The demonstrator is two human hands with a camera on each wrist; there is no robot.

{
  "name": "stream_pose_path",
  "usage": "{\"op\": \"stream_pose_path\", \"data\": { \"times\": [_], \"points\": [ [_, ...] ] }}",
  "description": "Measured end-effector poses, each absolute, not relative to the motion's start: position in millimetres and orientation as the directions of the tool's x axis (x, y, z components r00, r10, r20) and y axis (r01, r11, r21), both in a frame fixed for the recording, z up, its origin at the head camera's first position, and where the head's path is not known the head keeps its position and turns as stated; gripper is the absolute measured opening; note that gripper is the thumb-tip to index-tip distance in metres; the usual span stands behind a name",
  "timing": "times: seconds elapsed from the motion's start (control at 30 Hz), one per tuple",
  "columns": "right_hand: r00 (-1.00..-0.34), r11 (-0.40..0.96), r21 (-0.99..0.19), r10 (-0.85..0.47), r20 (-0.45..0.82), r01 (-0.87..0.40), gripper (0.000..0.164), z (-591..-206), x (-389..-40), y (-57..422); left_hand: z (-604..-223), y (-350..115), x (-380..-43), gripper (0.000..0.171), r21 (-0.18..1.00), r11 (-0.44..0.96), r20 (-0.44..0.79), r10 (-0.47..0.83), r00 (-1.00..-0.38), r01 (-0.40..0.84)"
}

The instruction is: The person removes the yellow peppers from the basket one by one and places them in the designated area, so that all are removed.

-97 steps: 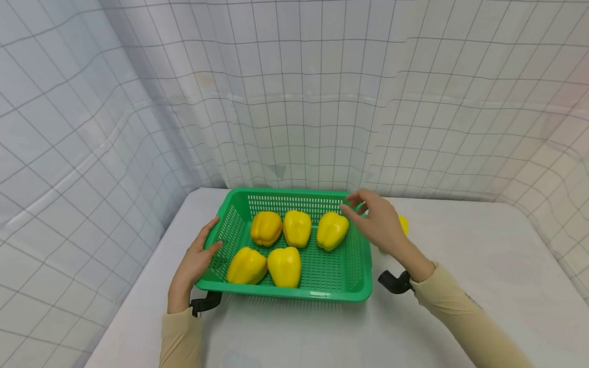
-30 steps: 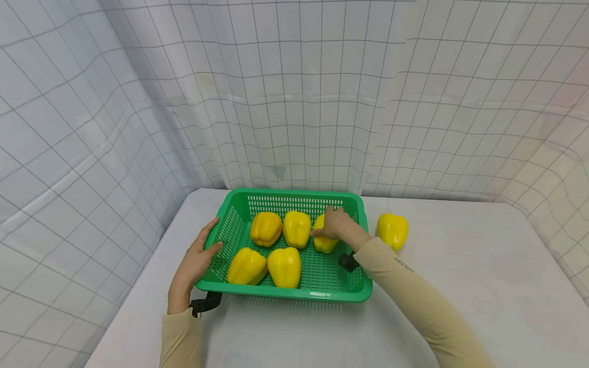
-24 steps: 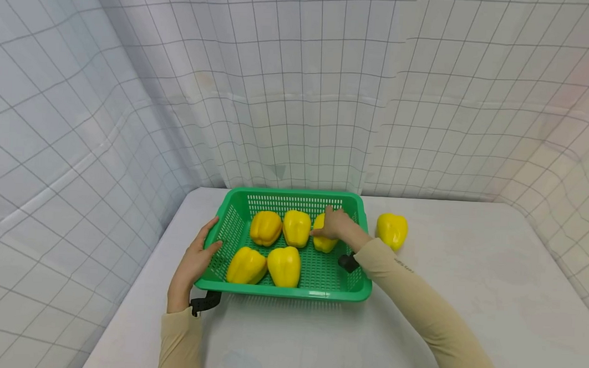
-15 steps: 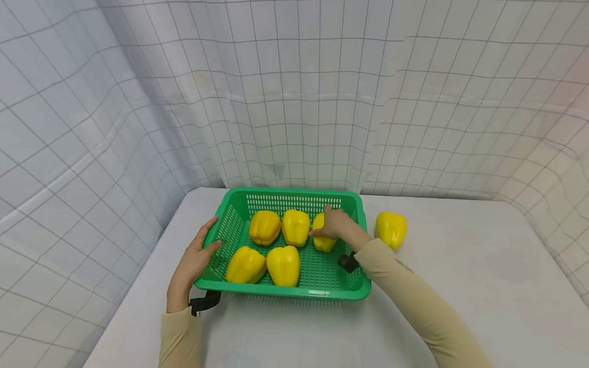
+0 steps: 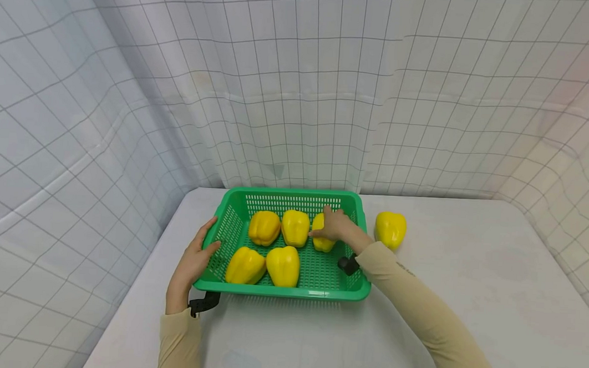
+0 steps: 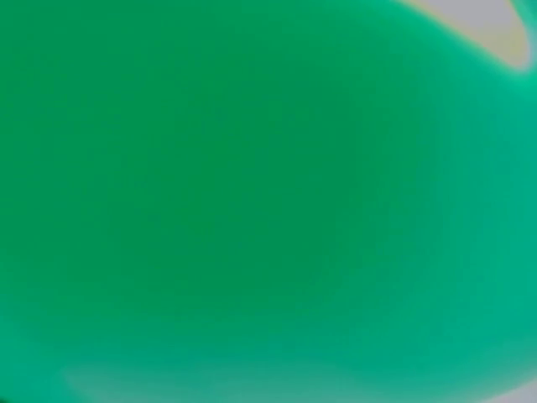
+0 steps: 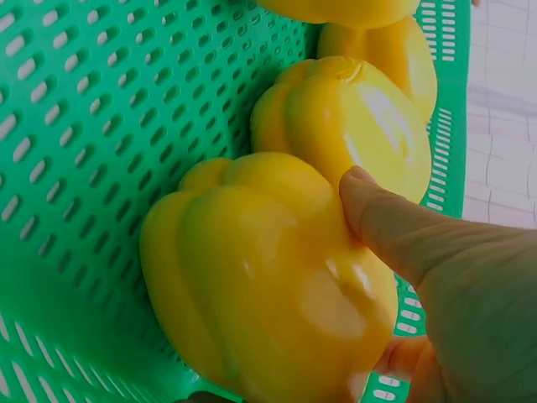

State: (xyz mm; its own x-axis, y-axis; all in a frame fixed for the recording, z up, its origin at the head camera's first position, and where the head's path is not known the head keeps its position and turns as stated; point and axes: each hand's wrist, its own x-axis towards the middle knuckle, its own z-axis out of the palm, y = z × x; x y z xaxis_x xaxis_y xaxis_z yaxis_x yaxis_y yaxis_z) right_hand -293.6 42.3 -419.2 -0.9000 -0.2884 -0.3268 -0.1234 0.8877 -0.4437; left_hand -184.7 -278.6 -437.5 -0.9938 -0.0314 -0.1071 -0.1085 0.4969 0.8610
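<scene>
A green plastic basket (image 5: pixel 281 291) with slotted walls stands on the white table and holds several yellow bell peppers. My left hand (image 5: pixel 192 262) grips its left wall, thumb over the rim and fingers along the outside. Blurred green basket wall (image 6: pixel 235 201) fills the left wrist view. At the basket's back right, my right hand (image 5: pixel 338 225) holds a bell pepper (image 5: pixel 323 243) between thumb and fingers. In the right wrist view the thumb lies along one side of this bell pepper (image 7: pixel 260 285); most other fingers are hidden behind it. A neighbouring bell pepper (image 7: pixel 344 126) sits right beside it.
Inside the basket are more bell peppers: one at back left (image 5: pixel 264 228), one at front left (image 5: pixel 246 266) and one at front middle (image 5: pixel 283 266). Another bell pepper (image 5: pixel 391 230) lies on the table to the right. A white gridded curtain (image 5: pixel 299 95) surrounds the table.
My right hand has come from above the right rim, leftward and down onto the back right pepper, which now sits slightly further left. Over the last second both hands keep still.
</scene>
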Motion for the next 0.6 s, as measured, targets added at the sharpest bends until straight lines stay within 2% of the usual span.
{"op": "stream_pose_path", "data": {
  "times": [0.6],
  "points": [
    [-0.904,0.862,-0.493,-0.301,-0.304,-0.121,0.087,-424.8,-292.3,46.3,-437.3,-278.4,-184.1,0.061,0.859,0.501,-0.105,-0.029,-0.994,-0.106]
  ]
}}
